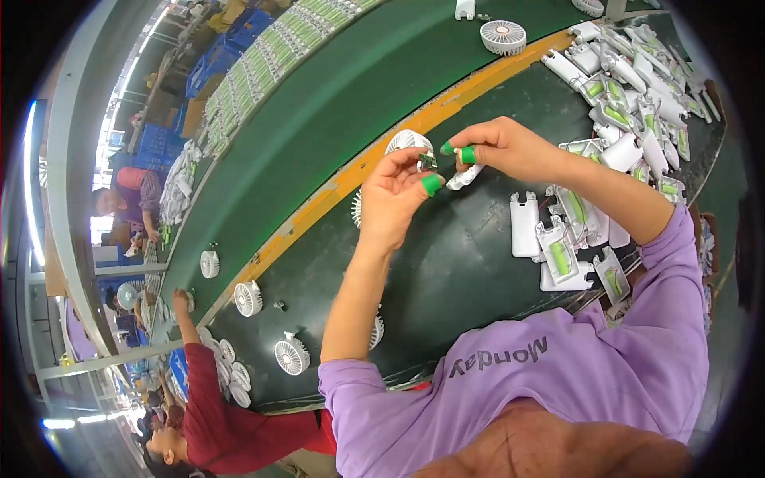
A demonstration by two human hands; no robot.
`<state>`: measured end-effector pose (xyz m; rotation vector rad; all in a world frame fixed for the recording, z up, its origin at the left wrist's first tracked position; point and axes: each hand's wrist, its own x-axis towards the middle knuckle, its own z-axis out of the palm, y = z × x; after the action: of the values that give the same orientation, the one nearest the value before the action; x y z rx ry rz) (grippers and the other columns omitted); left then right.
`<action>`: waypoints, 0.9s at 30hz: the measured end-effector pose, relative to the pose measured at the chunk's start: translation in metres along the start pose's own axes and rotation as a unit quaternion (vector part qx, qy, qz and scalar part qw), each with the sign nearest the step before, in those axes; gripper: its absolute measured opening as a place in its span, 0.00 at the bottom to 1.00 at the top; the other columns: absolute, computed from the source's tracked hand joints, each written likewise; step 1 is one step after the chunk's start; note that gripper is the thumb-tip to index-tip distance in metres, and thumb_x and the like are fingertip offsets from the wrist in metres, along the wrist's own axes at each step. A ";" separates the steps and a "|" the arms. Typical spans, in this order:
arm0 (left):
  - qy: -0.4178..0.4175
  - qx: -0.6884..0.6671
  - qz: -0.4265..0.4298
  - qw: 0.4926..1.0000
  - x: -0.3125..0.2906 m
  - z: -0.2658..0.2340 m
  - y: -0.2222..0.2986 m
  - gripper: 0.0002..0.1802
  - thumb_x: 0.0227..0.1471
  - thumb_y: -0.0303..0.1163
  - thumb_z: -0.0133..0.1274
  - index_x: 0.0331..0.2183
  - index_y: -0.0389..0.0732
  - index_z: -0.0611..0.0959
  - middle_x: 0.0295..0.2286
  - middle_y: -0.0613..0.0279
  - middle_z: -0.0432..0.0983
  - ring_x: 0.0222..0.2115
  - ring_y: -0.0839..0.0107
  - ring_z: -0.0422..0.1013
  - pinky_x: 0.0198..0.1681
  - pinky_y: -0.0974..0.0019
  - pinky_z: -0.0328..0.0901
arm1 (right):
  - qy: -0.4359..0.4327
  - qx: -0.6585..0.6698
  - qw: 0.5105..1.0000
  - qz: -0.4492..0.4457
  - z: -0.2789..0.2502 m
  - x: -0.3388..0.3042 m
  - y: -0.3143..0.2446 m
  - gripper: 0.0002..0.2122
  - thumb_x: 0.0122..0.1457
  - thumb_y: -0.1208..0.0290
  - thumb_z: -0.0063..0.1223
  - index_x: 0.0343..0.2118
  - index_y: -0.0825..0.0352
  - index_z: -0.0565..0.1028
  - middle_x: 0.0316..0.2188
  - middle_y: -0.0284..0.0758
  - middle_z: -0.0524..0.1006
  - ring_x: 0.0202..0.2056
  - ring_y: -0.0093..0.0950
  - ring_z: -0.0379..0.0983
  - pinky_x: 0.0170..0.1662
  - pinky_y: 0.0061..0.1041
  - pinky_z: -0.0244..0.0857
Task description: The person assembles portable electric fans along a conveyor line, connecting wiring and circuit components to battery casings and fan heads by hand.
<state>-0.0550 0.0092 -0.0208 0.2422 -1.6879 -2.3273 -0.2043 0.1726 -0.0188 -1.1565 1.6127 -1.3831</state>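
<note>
My left hand (389, 195) pinches a small green circuit board (428, 162) between thumb and fingers, above the dark green bench. A green finger cover sits on that thumb. Just to the right, my right hand (510, 147) is closed in a pinch, with green covers on its thumb and a finger; what lies between the fingertips is too small to make out. Below those fingertips is a white plastic piece (464, 178), partly hidden. Behind my left fingers shows a round white fan head (409, 142), partly covered by the hand.
White handle shells with green batteries (560, 259) lie right of my arms, and a large heap (629, 95) of them fills the far right. A yellow strip (319, 203) borders the green conveyor belt (335, 103). Fan heads (292, 354) lie leftward, near a co-worker's red sleeve (205, 390).
</note>
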 end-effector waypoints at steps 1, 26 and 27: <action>0.007 0.015 0.009 1.000 -0.002 0.004 0.000 0.18 0.44 0.14 0.53 0.41 0.31 0.73 0.39 0.57 0.72 0.38 0.72 0.70 0.44 0.71 0.66 | -0.006 0.009 1.000 -0.015 0.000 -0.001 -0.001 0.11 0.57 0.74 0.47 0.41 0.72 0.73 0.33 0.32 0.78 0.35 0.16 0.70 0.41 0.19 0.64; -0.016 0.078 0.096 0.992 -0.005 0.004 -0.017 0.17 0.50 0.17 0.50 0.44 0.32 0.76 0.44 0.60 0.65 0.45 0.73 0.65 0.50 0.71 0.60 | 0.015 -0.034 0.999 -0.027 0.006 0.000 -0.008 0.08 0.54 0.73 0.48 0.34 0.72 0.74 0.23 0.28 0.74 0.26 0.15 0.65 0.32 0.19 0.61; -0.008 0.106 0.111 0.988 -0.005 0.005 -0.017 0.16 0.50 0.17 0.50 0.44 0.32 0.76 0.43 0.61 0.67 0.45 0.73 0.65 0.50 0.72 0.60 | 0.015 -0.035 0.999 -0.028 0.007 -0.001 -0.009 0.08 0.54 0.73 0.48 0.34 0.72 0.74 0.23 0.28 0.74 0.26 0.15 0.65 0.32 0.19 0.61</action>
<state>-0.0536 0.0200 -0.0351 0.0687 -1.8661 -1.9990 -0.1964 0.1707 -0.0112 -1.2344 1.6728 -1.3951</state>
